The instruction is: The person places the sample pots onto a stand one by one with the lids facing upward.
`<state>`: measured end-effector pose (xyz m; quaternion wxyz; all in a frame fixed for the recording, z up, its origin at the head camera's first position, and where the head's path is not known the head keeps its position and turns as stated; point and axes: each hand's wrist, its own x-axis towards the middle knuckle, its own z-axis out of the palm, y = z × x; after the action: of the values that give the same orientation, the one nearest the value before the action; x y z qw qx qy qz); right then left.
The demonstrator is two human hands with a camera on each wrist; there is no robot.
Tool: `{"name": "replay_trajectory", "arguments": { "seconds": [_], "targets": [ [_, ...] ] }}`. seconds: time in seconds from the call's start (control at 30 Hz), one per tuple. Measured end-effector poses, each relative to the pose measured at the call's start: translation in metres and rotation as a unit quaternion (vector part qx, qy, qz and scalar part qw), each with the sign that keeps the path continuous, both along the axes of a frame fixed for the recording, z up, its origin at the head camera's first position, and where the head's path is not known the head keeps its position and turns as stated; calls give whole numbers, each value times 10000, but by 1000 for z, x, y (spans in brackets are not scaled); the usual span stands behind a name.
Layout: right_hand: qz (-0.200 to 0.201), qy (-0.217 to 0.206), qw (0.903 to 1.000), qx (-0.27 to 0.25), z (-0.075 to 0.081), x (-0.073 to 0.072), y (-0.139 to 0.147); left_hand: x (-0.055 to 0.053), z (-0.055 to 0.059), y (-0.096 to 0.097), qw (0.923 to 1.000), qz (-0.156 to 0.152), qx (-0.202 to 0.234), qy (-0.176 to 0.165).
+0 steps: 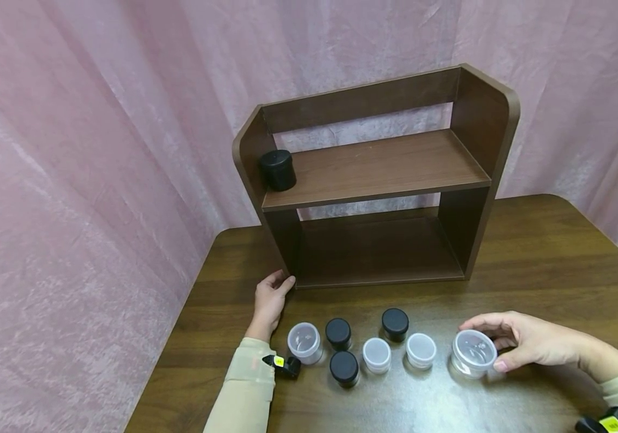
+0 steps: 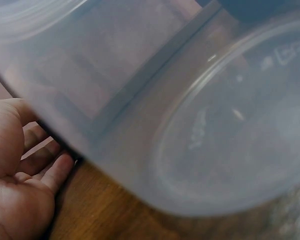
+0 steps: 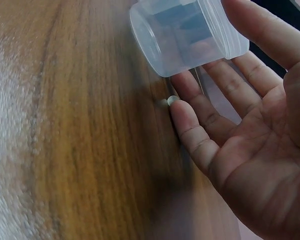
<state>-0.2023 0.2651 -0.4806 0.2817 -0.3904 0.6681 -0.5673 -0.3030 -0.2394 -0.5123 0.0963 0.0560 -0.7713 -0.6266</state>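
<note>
Right hand (image 1: 541, 340) half-curled round clear, lidded plastic jar (image 1: 473, 356): squeeze lightly, keep it level. Left hand (image 1: 269, 302), bent, touches brown wooden two-tier shelf (image 1: 384, 168); can't tell grip.

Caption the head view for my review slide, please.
Left hand at the lower left corner of a brown shelf, right hand around a clear jar, other jars between them.

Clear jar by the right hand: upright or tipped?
Upright. The head view shows the clear jar with its round top facing up and its body below.
</note>
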Motion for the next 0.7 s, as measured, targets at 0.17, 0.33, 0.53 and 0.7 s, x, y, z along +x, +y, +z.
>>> {"name": "replay_trajectory", "arguments": {
  "seconds": [0.17, 0.33, 0.53, 0.7],
  "targets": [
    [125, 236, 9994, -241, -3, -3, 0, 0, 1, 1, 10000, 5, -4, 9],
    [75, 521, 9981, -315, -5, -6, 1, -1, 1, 0, 10000, -8, 8, 23],
    [-73, 658, 9973, -322, -3, -9, 1, 0, -1, 0, 10000, -10, 26, 14],
    [-64, 457, 9982, -375, 0, -11, -1, 1, -1, 0, 10000, -15, 10, 42]
  ]
}}
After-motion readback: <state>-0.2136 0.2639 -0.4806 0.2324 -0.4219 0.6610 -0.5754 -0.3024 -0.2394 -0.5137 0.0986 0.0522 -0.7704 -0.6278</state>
